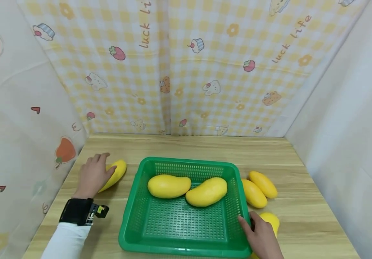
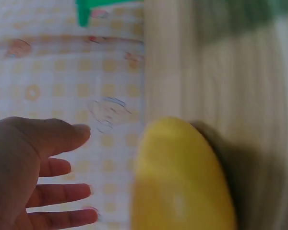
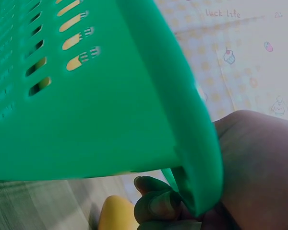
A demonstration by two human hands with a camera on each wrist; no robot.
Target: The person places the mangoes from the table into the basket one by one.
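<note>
The left hand has its fingers spread and its thumb out, just beside a yellow mango left of the basket. The right hand pinches the right rim of the green basket, fingers curled below it. Inside lie 2 mangoes; at least 3 others lie right of it on the wooden table. The checked cloth behind reads "luck life", with another print visible as "luck li".
</note>
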